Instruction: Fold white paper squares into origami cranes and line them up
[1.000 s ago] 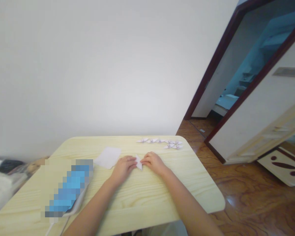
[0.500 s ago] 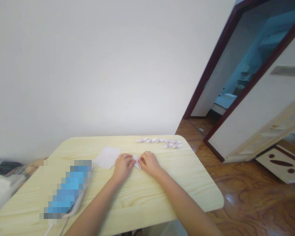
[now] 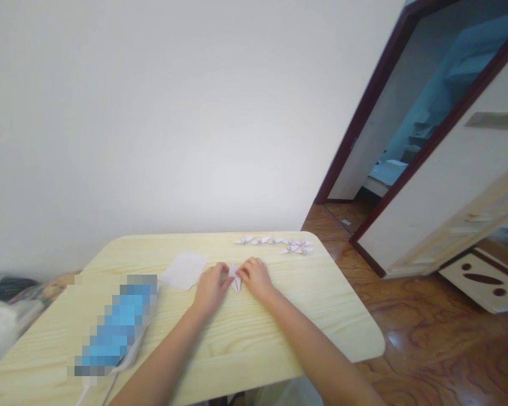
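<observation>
At lower centre of the frame, the left hand (image 3: 210,288) and the right hand (image 3: 256,279) are working close together, not quite touching each other, above a pale wooden table (image 3: 342,332). Their fingers are closing from either side on a narrow folded white paper piece (image 3: 236,280), which is lying between them near the table's middle, its point directed toward the lower edge of the frame. Compared with a moment earlier, the piece is showing a slimmer, more pointed outline, and the fingers are gathered more tightly around its upper part. These fingers are hiding the upper part, so its layers and the exact grip cannot be made out. Just left of the left hand, a flat square paper sheet (image 3: 183,270) is lying apart from the work. Along the far table edge, a row of small folded-paper figures (image 3: 273,242) is lying; they resemble origami cranes, but are too small to confirm. At lower left, a blue object (image 3: 116,330) is lying on the table, obscured by pixelation and impossible to identify. At right, a polished wooden floor (image 3: 427,327) is extending toward an open doorway (image 3: 406,113).
</observation>
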Demonstrator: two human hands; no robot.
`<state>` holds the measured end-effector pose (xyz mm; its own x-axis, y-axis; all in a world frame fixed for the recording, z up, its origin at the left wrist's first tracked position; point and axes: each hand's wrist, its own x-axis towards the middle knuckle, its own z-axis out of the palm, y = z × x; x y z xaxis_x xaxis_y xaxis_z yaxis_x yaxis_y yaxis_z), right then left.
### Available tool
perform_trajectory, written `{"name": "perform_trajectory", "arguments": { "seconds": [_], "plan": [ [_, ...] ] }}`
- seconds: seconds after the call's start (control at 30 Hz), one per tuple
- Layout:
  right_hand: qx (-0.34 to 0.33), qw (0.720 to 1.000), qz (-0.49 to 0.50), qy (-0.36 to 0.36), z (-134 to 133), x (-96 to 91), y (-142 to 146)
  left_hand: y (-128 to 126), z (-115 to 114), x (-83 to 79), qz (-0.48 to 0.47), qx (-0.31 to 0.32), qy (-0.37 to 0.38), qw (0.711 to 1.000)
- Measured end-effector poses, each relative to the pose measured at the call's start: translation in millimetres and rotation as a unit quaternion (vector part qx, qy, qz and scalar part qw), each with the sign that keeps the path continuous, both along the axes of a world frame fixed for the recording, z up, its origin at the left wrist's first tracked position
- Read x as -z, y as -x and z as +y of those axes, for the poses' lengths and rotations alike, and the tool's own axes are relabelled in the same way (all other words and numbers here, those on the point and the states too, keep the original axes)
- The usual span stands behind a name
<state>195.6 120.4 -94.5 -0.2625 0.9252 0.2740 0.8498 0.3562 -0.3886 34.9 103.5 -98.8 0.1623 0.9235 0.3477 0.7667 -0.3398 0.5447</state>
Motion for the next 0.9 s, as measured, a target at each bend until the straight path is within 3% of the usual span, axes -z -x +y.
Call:
{"name": "perform_trajectory", "arguments": {
  "seconds": [0.23, 0.43, 0.57, 0.9],
  "plan": [
    [0.024, 0.999, -0.025, -0.011, -4.3, -1.5, 5.3, -0.4, -2.5, -2.8, 0.060, 0.014, -0.083, 0.995],
    [0.026, 0.999, -0.019, -0.028, -5.3, 2.2, 4.9, 0.2, 0.6, 4.2, 0.141, 0.093, -0.028, 0.985],
    [0.028, 0.999, -0.007, -0.028, -5.3, 2.5, 4.8, 1.2, 0.8, 6.6, 0.144, 0.106, -0.004, 0.984],
    [0.018, 0.999, 0.031, -0.003, -5.6, -1.7, 1.5, 3.2, 1.0, 2.0, 0.140, 0.123, -0.027, 0.982]
  ]
}}
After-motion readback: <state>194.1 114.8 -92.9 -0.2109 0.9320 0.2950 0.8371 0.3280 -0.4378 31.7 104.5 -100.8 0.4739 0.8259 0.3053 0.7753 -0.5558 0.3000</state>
